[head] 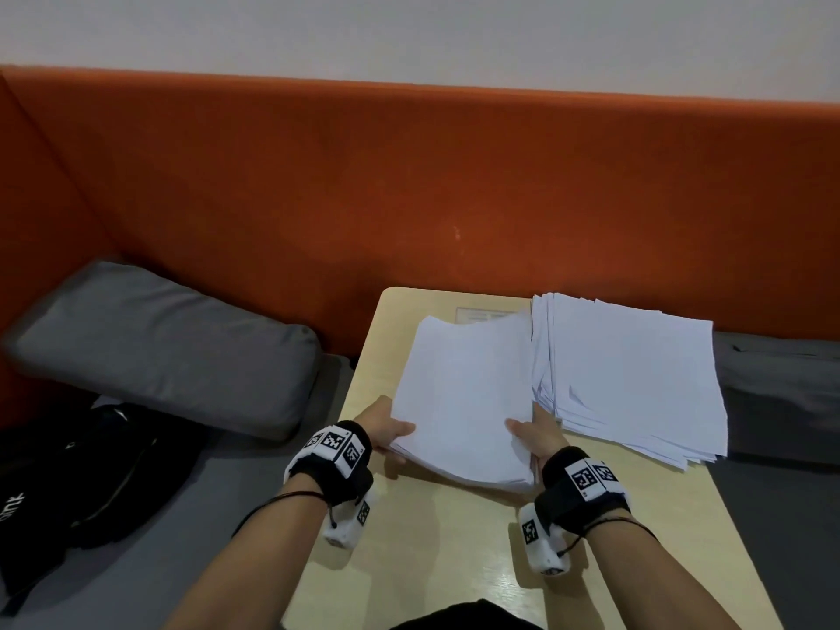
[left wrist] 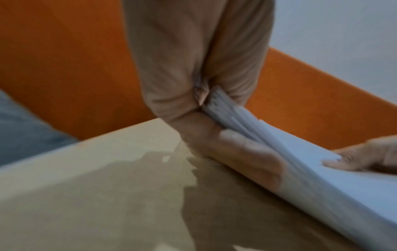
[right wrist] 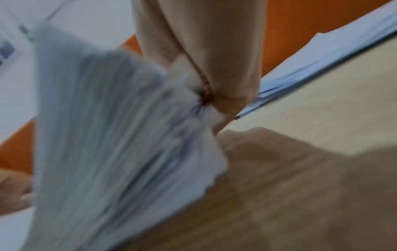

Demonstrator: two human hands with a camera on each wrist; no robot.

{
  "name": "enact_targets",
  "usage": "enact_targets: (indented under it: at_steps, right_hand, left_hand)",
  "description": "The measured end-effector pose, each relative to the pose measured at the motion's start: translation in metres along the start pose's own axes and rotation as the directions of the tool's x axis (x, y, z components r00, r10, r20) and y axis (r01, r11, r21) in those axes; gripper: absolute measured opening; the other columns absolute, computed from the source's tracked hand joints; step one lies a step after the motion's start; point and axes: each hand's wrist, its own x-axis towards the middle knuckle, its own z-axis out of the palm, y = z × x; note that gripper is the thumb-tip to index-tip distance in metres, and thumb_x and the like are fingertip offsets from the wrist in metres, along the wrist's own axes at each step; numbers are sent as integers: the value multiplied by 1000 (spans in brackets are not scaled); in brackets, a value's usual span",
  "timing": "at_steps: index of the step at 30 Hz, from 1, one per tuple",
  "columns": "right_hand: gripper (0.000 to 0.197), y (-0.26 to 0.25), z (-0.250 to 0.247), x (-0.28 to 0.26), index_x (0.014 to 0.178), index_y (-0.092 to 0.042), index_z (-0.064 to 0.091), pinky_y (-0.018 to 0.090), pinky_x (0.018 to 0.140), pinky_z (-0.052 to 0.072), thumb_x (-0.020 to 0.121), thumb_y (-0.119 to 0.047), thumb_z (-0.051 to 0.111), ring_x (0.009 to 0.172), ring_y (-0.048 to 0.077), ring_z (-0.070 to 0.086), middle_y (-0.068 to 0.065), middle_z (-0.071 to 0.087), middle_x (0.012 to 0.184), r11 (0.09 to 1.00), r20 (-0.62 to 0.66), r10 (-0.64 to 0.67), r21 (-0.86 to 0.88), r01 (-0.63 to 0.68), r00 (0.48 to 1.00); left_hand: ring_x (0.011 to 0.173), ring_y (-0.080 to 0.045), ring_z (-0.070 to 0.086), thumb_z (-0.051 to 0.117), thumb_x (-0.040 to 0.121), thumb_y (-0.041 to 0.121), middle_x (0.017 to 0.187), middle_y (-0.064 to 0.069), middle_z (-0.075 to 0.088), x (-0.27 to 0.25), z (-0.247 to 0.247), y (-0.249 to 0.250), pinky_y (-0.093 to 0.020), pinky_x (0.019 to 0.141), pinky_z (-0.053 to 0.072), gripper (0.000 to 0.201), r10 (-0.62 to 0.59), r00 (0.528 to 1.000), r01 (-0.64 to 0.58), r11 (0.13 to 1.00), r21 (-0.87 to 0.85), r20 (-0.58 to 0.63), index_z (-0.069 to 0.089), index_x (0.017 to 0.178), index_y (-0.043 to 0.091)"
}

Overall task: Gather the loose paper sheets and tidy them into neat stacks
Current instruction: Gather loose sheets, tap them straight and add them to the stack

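Holding a thick bundle of white sheets [head: 463, 393] between both hands, I have it tilted over the pale counter [head: 436, 529], its near edge lifted and its far edge running away toward the orange backrest [head: 409, 184]. My left hand [head: 386, 431] grips the near left corner, thumb on top and fingers [left wrist: 242, 152] curled beneath; my right hand [head: 536, 436] clamps the near right corner the same way, thumb pressed on the top sheet. Both hands sit at the bundle's near short edge, so its long axis points straight away from me and neither hand is the nearer.

Just to the right, touching or nearly touching the bundle's right edge, lies the loose pile [head: 632, 379], flat on the counter, fanned and skewed, with stepped corners along its left and near sides and one dog-eared sheet. It overhangs the counter's right side somewhat. My right hand is the closer one to it.

Seen from the right wrist, the bundle's edge [right wrist: 120, 135] looks ragged, the sheets stepped rather than flush, though blur hides the detail. I judge the bundle needs knocking square on the counter before it is set down, and the fanned pile is not yet tidied. A grey cushion [head: 159, 343] and a black bag [head: 77, 484] lie on the seat to the left.
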Motion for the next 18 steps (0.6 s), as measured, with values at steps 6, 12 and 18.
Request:
enact_targets:
  at_steps: [6, 12, 18]
  right_hand:
    - [47, -26, 0, -13, 140, -9, 35, 37, 109, 34, 95, -9, 47, 127, 24, 45, 7, 48, 137, 956, -229, -223, 136, 258, 947]
    - [31, -75, -9, -38, 123, -17, 45, 36, 100, 43, 95, -4, 47, 113, 22, 54, 2, 56, 119, 791, -344, -453, 271, 549, 823]
    - [27, -72, -4, -44, 113, -23, 49, 24, 94, 44, 91, -11, 58, 103, 13, 57, -6, 61, 107, 800, -287, -455, 285, 528, 843]
  left_hand:
    - [118, -26, 52, 58, 91, 14, 129, -13, 53, -4, -8, 13, -28, 92, 41, 45, 363, 889, -351, 932, 96, -280, 36, 128, 4]
    - [109, -18, 53, 53, 89, -1, 120, -4, 50, -17, -8, 44, -23, 91, 41, 51, 593, 641, -682, 731, -8, -488, 27, 132, 2]
    - [106, -14, 52, 55, 88, -4, 114, 1, 47, -19, -7, 57, -14, 86, 46, 58, 546, 543, -754, 651, -85, -638, 19, 134, -3]
